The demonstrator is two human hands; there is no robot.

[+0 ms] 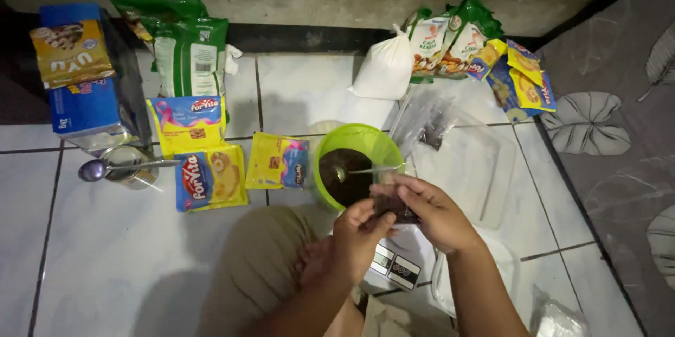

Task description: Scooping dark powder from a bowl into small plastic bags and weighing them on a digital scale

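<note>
At far left, a blue carton (88,108) is seen standing on the white tiled floor (119,266), with a yellow packet (72,52) resting on top. Just near of it, an opened tin can (130,166) is noted, a metal spoon (105,167) laid across its rim. To the right, a green-and-white bag (188,52) leans at the wall; two yellow sachets (188,124) (277,161) and a blue-and-yellow sachet (210,178) lie flat on the floor. At centre, a green plastic bowl (365,142) holding dark powder is recorded, a small spoon (362,170) resting in it. Directly near of the bowl, a small clear bag of dark contents (394,207) is held above a digital kitchen scale (395,266): the left hand (360,235) grip is pinched on its near edge, the right hand (432,214) grip is closed around its right side. Far right, a white bag (385,70) and several snack packets (492,55) are noted.
</note>
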